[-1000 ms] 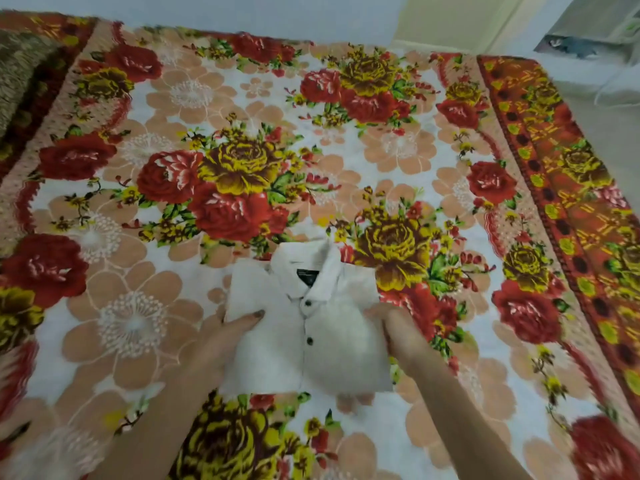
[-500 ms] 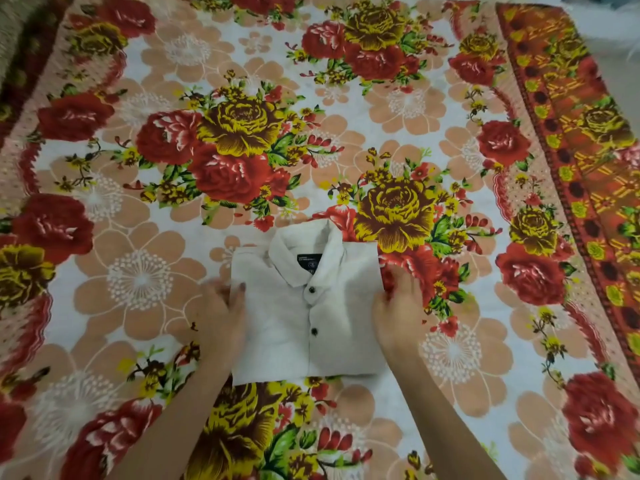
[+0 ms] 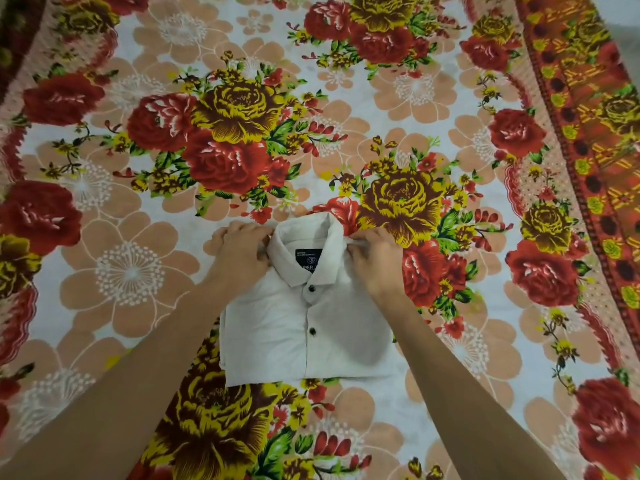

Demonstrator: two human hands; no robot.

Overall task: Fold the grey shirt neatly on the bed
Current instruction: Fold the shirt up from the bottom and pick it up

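The pale grey shirt lies folded into a compact rectangle on the floral bedsheet, collar away from me, black label and two dark buttons showing. My left hand rests at the left shoulder beside the collar, fingers curled onto the fabric. At the right shoulder my right hand pinches the cloth next to the collar. Both forearms cross the shirt's lower corners.
The bedsheet has large red and yellow roses and a red-orange patterned border along the right side. A dark patterned fabric shows at the top left corner.
Both hands have moved from the shirt's side edges up to its shoulders beside the collar. The camera has come closer and tilted down.
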